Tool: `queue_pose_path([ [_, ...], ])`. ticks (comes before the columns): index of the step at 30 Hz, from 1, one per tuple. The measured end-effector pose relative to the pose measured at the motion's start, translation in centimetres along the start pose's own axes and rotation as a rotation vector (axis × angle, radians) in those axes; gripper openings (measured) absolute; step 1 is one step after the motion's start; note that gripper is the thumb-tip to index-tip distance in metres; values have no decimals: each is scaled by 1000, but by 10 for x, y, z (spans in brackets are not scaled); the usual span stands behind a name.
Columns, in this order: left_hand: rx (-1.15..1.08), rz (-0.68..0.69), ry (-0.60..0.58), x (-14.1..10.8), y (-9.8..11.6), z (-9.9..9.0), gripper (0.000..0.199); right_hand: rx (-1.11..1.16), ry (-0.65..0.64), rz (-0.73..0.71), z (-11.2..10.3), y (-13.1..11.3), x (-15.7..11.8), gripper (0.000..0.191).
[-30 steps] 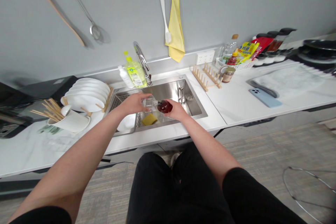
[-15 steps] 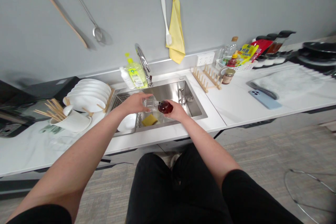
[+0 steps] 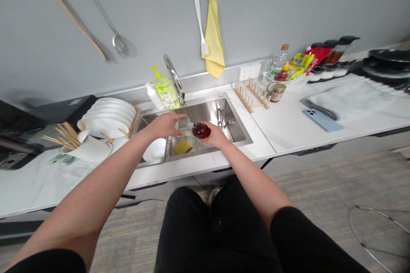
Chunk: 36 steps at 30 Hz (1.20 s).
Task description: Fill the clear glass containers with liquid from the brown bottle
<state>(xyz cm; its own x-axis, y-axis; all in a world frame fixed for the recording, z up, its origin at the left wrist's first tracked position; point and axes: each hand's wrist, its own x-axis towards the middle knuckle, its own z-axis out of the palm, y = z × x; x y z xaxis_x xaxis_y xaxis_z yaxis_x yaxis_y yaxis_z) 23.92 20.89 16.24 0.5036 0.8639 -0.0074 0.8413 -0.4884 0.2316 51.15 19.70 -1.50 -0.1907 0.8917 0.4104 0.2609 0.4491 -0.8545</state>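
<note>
Over the stainless steel sink [image 3: 208, 108], our head camera looks down on both our hands closing on a clear bottle [image 3: 183, 126]. Our left hand [image 3: 163, 126] grasps its clear, squared part, fingers curled over the top, while our right hand [image 3: 216, 133] wraps the dark red end [image 3: 201, 130]. We cannot tell whether that red is a cap or liquid pooled inside. The bottle lies roughly level, held clear of the basin, and having a hand at each end seems to steady it. Holding it over the sink probably keeps any drips off the counter.

Below it, a yellow sponge [image 3: 182, 146] and a white bowl [image 3: 154, 150] sit in the basin, the bowl partly on a wire rack. Behind the sink stand a chrome faucet [image 3: 174, 76], a green-yellow dish soap bottle [image 3: 165, 91] and a white pump bottle [image 3: 153, 96], all within easy reach. To our left, white plates [image 3: 107, 124] lean in a wooden rack, probably to drain, beside a white cup of chopsticks [image 3: 89, 149]. To our right, a wooden plate rack [image 3: 251, 96] stands bare, and a phone [image 3: 322, 120] lies on the marble counter. A yellow towel [image 3: 214, 36] hangs from a wall hook, off the wet counter.
</note>
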Motion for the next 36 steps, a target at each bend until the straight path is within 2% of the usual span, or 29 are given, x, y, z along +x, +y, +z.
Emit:
queue_pose_path([
  [36, 68, 31, -13, 7, 5, -10, 101, 66, -2, 27, -4, -6, 0, 91],
])
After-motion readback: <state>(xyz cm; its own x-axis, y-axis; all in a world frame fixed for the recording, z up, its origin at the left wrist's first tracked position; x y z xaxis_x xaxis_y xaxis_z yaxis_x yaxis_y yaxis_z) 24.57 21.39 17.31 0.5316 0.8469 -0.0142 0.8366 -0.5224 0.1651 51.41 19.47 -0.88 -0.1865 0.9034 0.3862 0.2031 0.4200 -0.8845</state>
